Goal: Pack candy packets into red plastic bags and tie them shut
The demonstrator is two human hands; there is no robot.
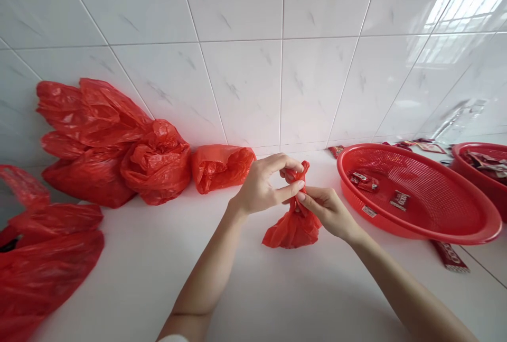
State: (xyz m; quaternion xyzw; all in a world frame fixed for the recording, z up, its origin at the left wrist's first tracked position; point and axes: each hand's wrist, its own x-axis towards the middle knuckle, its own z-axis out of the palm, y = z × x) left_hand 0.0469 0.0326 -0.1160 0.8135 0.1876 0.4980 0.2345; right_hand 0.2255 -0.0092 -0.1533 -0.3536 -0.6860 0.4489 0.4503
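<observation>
A small red plastic bag [292,230] stands on the white surface, its neck gathered and twisted upright. Near the top of that neck, my left hand [264,182] pinches the plastic between thumb and fingers. My right hand [327,210] grips the same neck a little lower, its thumb pressed against the twist. Both hands are closed on the bag and touch or nearly touch each other. What the bag holds is hidden by the plastic, and some right fingers are out of sight behind it.
Several filled red bags [156,165] line the tiled wall at left, with a larger one [51,268] nearer me. A red mesh basket [420,231] with a few wrapped packets sits at right. Another basket [475,149] stands beyond it. A dark red packet [449,256] lies by the first basket.
</observation>
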